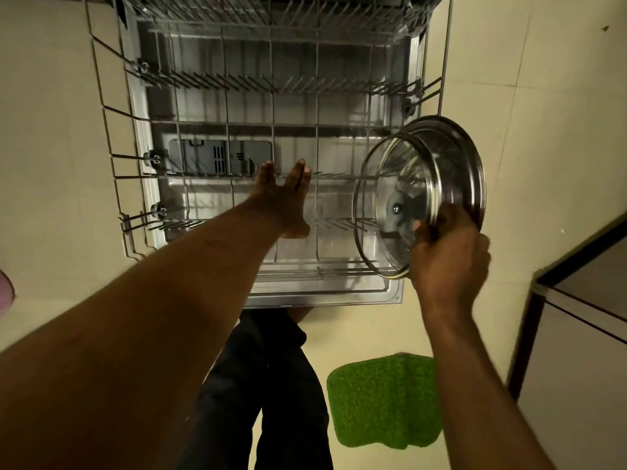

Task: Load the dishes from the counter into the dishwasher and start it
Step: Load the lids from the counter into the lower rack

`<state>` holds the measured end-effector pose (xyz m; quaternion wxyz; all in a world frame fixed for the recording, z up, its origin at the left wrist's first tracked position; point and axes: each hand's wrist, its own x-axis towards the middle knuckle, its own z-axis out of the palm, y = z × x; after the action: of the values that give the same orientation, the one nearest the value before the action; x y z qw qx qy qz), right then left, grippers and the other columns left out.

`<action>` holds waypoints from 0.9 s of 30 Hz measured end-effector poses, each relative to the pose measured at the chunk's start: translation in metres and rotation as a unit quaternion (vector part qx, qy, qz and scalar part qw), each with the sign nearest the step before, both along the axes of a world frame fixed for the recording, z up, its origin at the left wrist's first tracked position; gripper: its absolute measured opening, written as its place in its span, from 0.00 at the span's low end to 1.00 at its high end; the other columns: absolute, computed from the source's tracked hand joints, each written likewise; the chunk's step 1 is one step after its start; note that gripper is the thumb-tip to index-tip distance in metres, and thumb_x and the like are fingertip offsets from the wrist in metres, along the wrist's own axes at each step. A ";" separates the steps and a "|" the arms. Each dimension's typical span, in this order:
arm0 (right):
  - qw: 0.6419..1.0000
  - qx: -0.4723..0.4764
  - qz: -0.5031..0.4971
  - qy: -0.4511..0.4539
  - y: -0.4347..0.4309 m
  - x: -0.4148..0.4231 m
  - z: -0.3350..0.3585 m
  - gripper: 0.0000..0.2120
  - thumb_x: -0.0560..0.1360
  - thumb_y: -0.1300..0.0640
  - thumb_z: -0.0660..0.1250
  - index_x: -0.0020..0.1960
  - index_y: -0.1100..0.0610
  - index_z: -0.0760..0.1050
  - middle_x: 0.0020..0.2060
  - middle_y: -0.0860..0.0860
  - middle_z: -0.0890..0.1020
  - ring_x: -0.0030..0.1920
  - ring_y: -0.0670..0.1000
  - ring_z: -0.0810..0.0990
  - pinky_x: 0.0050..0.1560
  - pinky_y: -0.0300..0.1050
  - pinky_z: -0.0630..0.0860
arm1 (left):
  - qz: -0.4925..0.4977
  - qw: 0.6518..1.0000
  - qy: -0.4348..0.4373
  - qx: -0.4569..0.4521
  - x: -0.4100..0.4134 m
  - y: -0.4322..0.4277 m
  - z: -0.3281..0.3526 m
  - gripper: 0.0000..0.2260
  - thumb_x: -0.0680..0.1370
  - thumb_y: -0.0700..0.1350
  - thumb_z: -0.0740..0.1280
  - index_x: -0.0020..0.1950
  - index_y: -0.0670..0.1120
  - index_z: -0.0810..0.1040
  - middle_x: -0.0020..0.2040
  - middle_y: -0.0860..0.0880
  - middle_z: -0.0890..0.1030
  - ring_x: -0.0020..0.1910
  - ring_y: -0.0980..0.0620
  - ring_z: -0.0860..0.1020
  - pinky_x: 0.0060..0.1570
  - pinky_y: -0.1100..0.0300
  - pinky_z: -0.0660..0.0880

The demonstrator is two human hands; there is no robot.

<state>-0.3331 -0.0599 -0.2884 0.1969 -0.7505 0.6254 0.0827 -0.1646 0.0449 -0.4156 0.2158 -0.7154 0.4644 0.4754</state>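
The dishwasher's lower wire rack is pulled out over the open door, and no dishes show in it. My right hand grips a glass pot lid and a steel plate behind it, both held on edge above the rack's right side. My left hand reaches over the middle of the rack with fingers spread, empty, its fingertips near a row of tines.
A grey detergent compartment sits in the door under the rack. A green mat lies on the cream floor at lower right. A dark-edged cabinet stands at the right. My dark trouser legs are just below the door.
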 end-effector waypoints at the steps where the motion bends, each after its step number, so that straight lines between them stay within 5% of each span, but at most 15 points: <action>1: 1.000 -0.007 0.000 -0.007 0.005 0.002 -0.005 0.12 0.78 0.56 0.67 0.61 0.57 0.76 0.53 0.59 0.82 0.54 0.63 0.79 0.49 0.49 0.72 | -0.004 1.000 -0.003 0.001 0.000 -0.001 0.001 0.46 0.79 0.61 0.62 0.78 0.46 0.30 0.79 0.47 0.32 0.76 0.31 0.37 0.76 0.41 0.35; 15: 0.996 -0.025 -0.040 -0.073 0.010 -0.009 -0.026 0.13 0.78 0.52 0.68 0.62 0.53 0.78 0.54 0.54 0.84 0.55 0.57 0.81 0.48 0.39 0.68 | 0.006 1.000 0.003 -0.009 0.000 0.000 0.005 0.45 0.79 0.61 0.62 0.79 0.48 0.31 0.79 0.48 0.32 0.77 0.32 0.38 0.77 0.41 0.38; 23: 0.995 -0.079 -0.012 -0.061 0.025 0.001 -0.025 0.19 0.79 0.53 0.64 0.69 0.56 0.72 0.58 0.57 0.81 0.61 0.60 0.78 0.60 0.55 0.76 | 0.110 0.991 -0.011 -0.081 -0.005 0.025 0.034 0.39 0.81 0.46 0.61 0.80 0.53 0.36 0.78 0.46 0.29 0.78 0.35 0.37 0.77 0.43 0.37; 27: 0.986 -0.136 0.050 -0.081 0.044 0.012 -0.013 0.26 0.79 0.48 0.64 0.73 0.59 0.67 0.69 0.57 0.72 0.70 0.57 0.68 0.71 0.48 0.59 | 0.163 0.978 -0.025 -0.125 -0.009 0.055 0.045 0.36 0.82 0.47 0.60 0.81 0.51 0.39 0.80 0.45 0.33 0.79 0.39 0.37 0.77 0.45 0.38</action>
<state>-0.3210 -0.0159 -0.3018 0.1391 -0.8045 0.5748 -0.0545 -0.1738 0.0996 -0.3709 0.0560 -0.8141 0.3918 0.4249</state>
